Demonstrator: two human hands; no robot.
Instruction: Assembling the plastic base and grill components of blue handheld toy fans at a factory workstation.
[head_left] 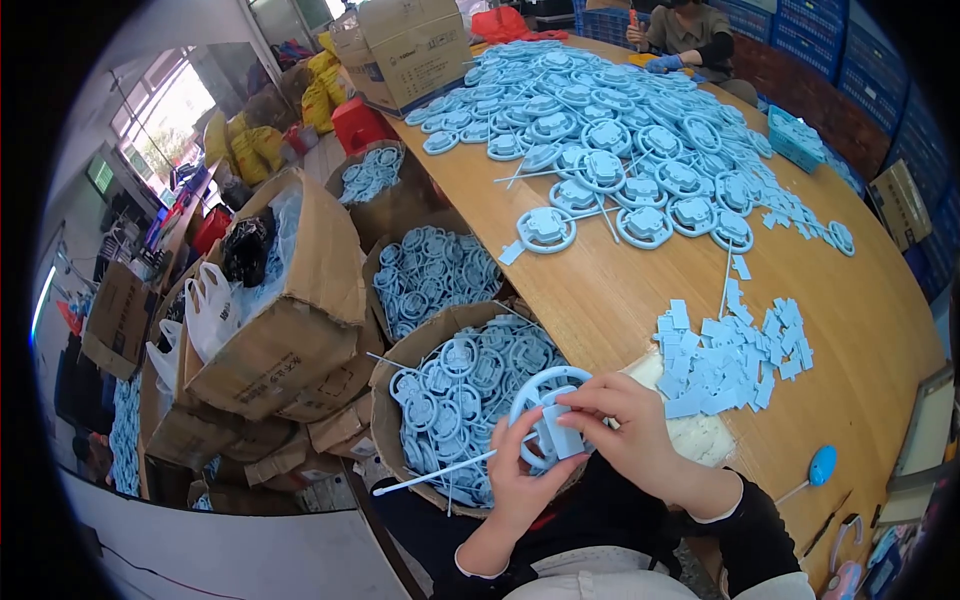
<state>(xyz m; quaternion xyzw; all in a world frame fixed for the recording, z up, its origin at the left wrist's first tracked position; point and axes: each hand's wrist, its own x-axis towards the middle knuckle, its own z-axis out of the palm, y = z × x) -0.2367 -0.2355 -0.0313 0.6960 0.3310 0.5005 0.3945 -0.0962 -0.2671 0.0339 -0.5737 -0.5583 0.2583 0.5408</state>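
Because the rim of the blue wheel (524, 388) looks thin, it seems best to hold it still and press the blue block (562, 432) softly and straight. The wheel is at 5 o'clock in the view; the left hand (518, 487) grips it from its 7 o'clock, and the right hand (632, 430), from 4 o'clock, has bent fingers and thumb pinched together at the block.

Bright window (172, 108) at far left, a wooden table (850, 310) at right, blue crates (808, 40) stacked beyond it
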